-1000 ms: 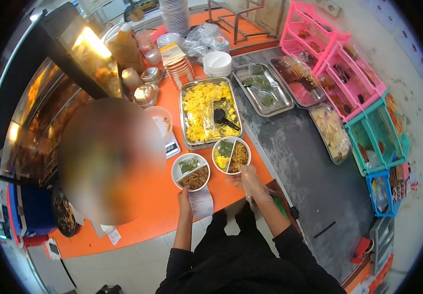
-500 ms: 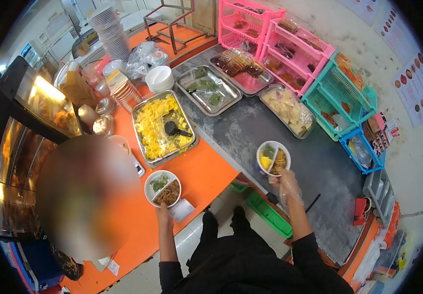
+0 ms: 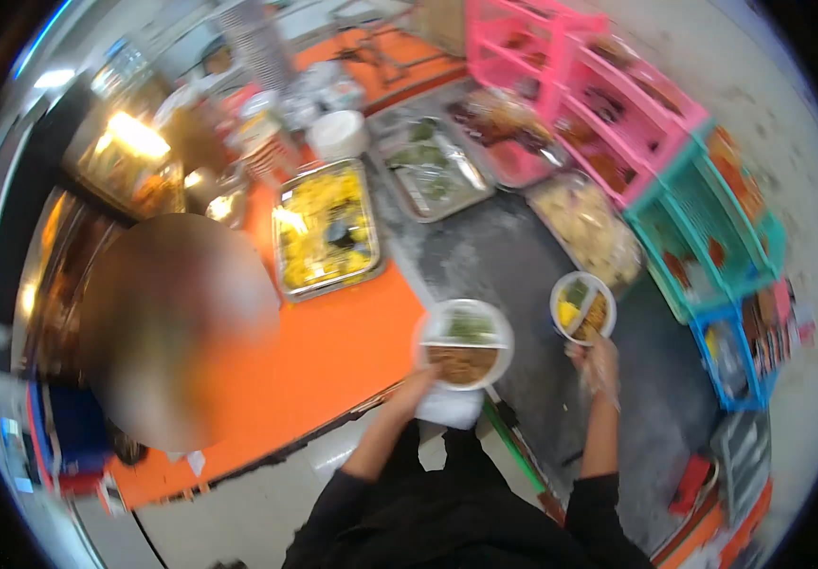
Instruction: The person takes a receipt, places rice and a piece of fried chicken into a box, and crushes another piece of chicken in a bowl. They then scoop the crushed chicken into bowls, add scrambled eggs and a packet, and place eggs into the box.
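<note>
left grip (image 3: 416,383) holding bowl (image 3: 463,343) and paper slip (image 3: 449,406); right grip (image 3: 595,357) holding smaller bowl (image 3: 582,306).

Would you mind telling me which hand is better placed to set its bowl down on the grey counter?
The right hand, I would judge. Its bowl already hangs over the grey counter, near the food tray. The left hand holds its bowl at the orange counter's edge, with a slip of paper beneath.
</note>
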Available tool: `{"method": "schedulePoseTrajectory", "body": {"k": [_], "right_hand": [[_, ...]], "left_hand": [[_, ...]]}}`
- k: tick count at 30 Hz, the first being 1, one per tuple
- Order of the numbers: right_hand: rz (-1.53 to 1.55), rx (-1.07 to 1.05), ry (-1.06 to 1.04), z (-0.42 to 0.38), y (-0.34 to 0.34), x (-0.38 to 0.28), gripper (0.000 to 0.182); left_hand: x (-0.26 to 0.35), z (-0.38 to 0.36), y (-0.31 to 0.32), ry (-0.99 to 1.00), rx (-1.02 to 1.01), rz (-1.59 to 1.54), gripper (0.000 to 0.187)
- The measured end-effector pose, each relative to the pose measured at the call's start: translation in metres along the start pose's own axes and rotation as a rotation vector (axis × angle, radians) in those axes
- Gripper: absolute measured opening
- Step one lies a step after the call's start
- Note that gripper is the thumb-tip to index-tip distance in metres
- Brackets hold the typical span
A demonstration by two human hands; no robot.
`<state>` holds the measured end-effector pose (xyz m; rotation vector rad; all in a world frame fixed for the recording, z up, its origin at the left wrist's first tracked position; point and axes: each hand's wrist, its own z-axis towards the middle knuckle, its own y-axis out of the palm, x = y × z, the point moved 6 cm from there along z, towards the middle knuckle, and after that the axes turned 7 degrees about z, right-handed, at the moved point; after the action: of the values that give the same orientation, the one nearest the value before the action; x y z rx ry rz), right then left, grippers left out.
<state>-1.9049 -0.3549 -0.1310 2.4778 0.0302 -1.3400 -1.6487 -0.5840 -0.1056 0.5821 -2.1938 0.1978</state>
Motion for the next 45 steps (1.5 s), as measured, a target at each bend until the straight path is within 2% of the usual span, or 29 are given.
{"method": "schedulePoseTrajectory", "body": {"k": [1, 2, 3, 4, 5, 8, 10, 12, 14, 15, 16, 17, 18, 20, 22, 23, 24, 25, 26, 27, 28, 30, 32, 34, 35, 38, 42, 44, 45], "right_hand": [[-0.029, -0.018, -0.001, -0.005, 0.004, -0.006, 0.029], [-0.083, -0.032, 0.007, -0.005, 0.002, -0.008, 0.03], [-0.298, 0.02, -0.073, -0.019, 0.008, -0.019, 0.029], [-0.211, 0.055, -0.044, -0.019, -0.007, -0.016, 0.031], [-0.194, 0.144, -0.05, -0.014, -0.024, -0.015, 0.042], [-0.339, 0.303, -0.314, -0.088, 0.003, -0.058, 0.058], [-0.377, 0.306, -0.393, -0.104, 0.001, -0.061, 0.062], [-0.348, 0.363, -0.473, -0.113, -0.004, -0.063, 0.057], [-0.545, 0.37, -0.528, -0.12, 0.004, -0.059, 0.054], [-0.557, 0.342, -0.637, -0.121, 0.013, -0.059, 0.054], [-0.564, 0.312, -0.747, -0.126, 0.028, -0.056, 0.053], [-0.568, 0.099, -1.07, -0.15, 0.069, -0.054, 0.053], [-0.574, 0.076, -1.072, -0.161, 0.1, -0.042, 0.053], [-0.803, 0.084, -1.491, -0.208, 0.18, -0.014, 0.052], [-0.397, -0.38, -0.668, -0.192, 0.249, 0.081, 0.047], [-0.208, -0.442, -0.241, -0.188, 0.28, 0.145, 0.029], [-0.629, -0.698, -0.496, -0.257, 0.342, 0.176, 0.028], [-0.548, -0.898, -0.374, -0.287, 0.377, 0.234, 0.03], [-0.822, -1.061, -0.275, -0.317, 0.411, 0.284, 0.035], [-0.887, -1.263, -0.152, -0.353, 0.446, 0.322, 0.036], [-0.901, -1.284, -0.065, -0.379, 0.473, 0.357, 0.04], [-0.852, -1.279, -0.438, -0.414, 0.52, 0.396, 0.05], [-1.329, -1.37, -0.707, -0.429, 0.558, 0.426, 0.041], [-1.375, -1.264, -0.764, -0.409, 0.563, 0.463, 0.029], [-1.398, -1.182, -0.833, -0.405, 0.564, 0.467, 0.019], [-1.417, -1.156, -0.694, -0.403, 0.555, 0.466, 0.017], [-1.628, -1.218, -0.737, -0.403, 0.509, 0.44, 0.024], [-1.38, -1.095, -1.118, -0.411, 0.492, 0.397, 0.021], [-1.395, -1.073, -1.105, -0.408, 0.483, 0.386, 0.021]], "left_hand": [[0.008, 0.016, 0.023, 0.014, -0.06, 0.072, 0.04], [0.004, 0.045, 0.048, 0.168, -0.166, -0.14, 0.035], [-0.026, 0.096, 0.064, 0.155, -0.052, 0.133, 0.038], [-0.024, 0.12, 0.083, 0.276, -0.067, 0.352, 0.042], [-0.005, 0.11, 0.087, 0.183, 0.076, 0.314, 0.046], [-0.011, 0.133, 0.1, 0.057, 0.136, 0.25, 0.059], [0.0, 0.119, 0.106, 0.077, 0.109, 0.377, 0.058], [-0.023, 0.137, 0.119, 0.101, 0.246, 0.426, 0.061], [-0.014, 0.119, 0.108, 0.359, 0.348, 0.167, 0.062], [-0.016, 0.107, 0.096, 0.359, 0.37, 0.148, 0.062], [-0.007, 0.082, 0.085, 0.49, 0.331, 0.179, 0.062], [-0.001, 0.052, 0.071, 0.621, 0.291, 0.214, 0.062], [-0.003, 0.021, 0.041, 0.618, 0.309, 0.2, 0.062], [-0.006, -0.065, -0.036, 0.912, 0.281, 0.291, 0.055], [-0.064, -0.133, -0.131, 0.707, 0.433, 0.363, 0.043], [-0.101, -0.169, -0.184, 0.678, 0.684, 0.3, 0.032], [-0.146, -0.202, -0.234, 0.49, 0.795, 0.163, 0.027], [-0.197, -0.231, -0.281, 0.224, 0.942, 0.111, 0.025], [-0.247, -0.263, -0.322, 0.094, 1.123, -0.008, 0.024], [-0.267, -0.308, -0.357, 0.056, 1.265, -0.109, 0.027], [-0.296, -0.344, -0.387, -0.025, 1.503, -0.099, 0.027], [-0.326, -0.379, -0.442, 0.197, 1.735, -0.173, 0.026], [-0.34, -0.391, -0.478, 0.251, 1.761, -0.19, 0.027], [-0.332, -0.373, -0.496, 0.126, 1.436, 0.376, 0.029], [-0.329, -0.368, -0.494, 0.077, 1.452, 0.536, 0.033], [-0.322, -0.365, -0.487, 0.076, 1.356, 0.611, 0.034], [-0.317, -0.351, -0.465, 0.062, 1.242, 0.646, 0.033], [-0.307, -0.341, -0.45, 0.091, 1.234, 0.699, 0.031], [-0.303, -0.333, -0.442, 0.088, 1.201, 0.711, 0.031]]}}
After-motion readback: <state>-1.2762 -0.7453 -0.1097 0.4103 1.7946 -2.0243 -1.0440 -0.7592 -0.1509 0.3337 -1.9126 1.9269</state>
